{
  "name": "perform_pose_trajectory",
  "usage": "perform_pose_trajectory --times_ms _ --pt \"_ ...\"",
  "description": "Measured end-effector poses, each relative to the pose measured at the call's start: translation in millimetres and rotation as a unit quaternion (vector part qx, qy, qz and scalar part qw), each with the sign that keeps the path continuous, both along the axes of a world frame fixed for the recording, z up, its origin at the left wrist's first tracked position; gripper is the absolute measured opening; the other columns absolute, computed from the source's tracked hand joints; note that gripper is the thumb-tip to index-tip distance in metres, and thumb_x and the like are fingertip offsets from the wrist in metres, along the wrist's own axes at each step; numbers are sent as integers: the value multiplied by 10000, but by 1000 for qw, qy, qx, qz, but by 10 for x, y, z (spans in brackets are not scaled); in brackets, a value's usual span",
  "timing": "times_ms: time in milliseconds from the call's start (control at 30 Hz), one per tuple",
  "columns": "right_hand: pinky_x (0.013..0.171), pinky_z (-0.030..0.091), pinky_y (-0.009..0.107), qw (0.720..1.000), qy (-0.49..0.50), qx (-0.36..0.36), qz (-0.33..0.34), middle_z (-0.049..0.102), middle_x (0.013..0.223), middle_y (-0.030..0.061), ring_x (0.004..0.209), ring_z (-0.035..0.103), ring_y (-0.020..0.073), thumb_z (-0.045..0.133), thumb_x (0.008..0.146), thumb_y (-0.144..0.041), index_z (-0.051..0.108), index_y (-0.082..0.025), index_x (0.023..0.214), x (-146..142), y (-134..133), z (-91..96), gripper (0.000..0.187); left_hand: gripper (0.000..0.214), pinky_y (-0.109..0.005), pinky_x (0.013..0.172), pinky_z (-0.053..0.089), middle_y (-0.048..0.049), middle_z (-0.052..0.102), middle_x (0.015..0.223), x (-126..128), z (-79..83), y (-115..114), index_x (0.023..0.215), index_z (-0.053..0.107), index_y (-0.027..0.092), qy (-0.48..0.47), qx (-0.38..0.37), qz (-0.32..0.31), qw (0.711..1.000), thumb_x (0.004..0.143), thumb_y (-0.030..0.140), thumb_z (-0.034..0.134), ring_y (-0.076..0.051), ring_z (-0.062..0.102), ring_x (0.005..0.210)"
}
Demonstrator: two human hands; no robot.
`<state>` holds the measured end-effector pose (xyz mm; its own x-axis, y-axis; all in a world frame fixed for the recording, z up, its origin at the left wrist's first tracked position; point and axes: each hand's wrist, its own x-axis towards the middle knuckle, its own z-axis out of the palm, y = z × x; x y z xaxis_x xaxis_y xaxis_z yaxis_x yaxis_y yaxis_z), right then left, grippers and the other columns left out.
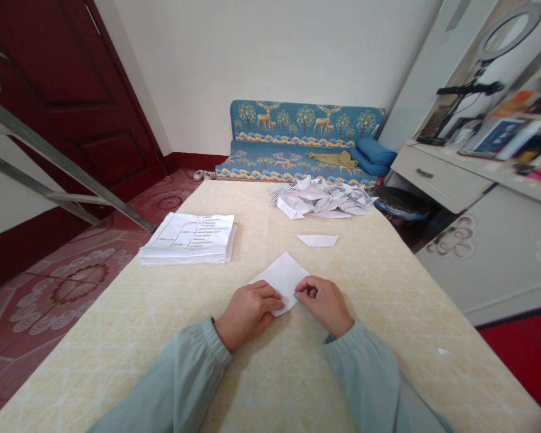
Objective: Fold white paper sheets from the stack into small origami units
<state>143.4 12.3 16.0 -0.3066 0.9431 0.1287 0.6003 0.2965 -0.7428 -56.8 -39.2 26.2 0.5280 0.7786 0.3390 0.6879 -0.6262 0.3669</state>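
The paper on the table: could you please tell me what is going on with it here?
A person's left hand rests on a white piece of paper lying on the table, while the right hand touches its right edge. Beyond it lies one folded piece, with a pile of folded papers farther back. A stack of sheets, the top one printed, sits to the left.

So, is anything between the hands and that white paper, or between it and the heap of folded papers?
Nothing visible separates the left hand or right hand from the white paper; both touch it. Between it and the heap of folded papers lies one trapezoid-shaped paper.
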Motion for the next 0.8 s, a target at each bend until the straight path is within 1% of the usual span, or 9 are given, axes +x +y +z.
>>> perform_pose_trajectory --times_ms 233,533,633,700,800 --pt "497 351 215 1000 -18 -25 2 614 585 -11 529 507 117 570 647 -184 672 -190 667 19 18 25 105 278 -287 781 476 -38 690 964 1 -15 -3 919 710 231 -27 5 6 1000 748 83 549 -172 591 900" --pt "497 327 223 998 -67 -8 -15 615 591 -14 541 527 124 536 637 -156 640 -211 637 -36 -42 75 118 218 -291 786 470 -28 693 960 2 -21 7 878 718 230 -23 -8 15 1000 776 107 569 -177 591 894" --pt "502 325 226 997 -78 -5 -21 621 603 -11 550 533 127 530 639 -153 640 -213 639 -46 -53 90 125 173 -287 795 464 -19 698 957 -1 -15 13 870 717 234 -32 -19 14 999 819 166 566 -172 593 896" --pt "504 325 227 996 -86 -4 -24 625 608 -10 555 535 129 531 642 -152 640 -214 639 -50 -57 92 125 161 -285 789 460 -27 702 927 -2 -14 18 877 713 227 -51 -28 26 998 847 226 556 -172 598 885" --pt "508 325 228 995 -95 -4 -27 633 615 -9 562 540 132 536 645 -149 638 -216 641 -55 -59 88 122 153 -274 748 450 -42 695 851 -1 -17 33 853 705 205 -75 -44 67 994 846 261 563 -177 601 844"
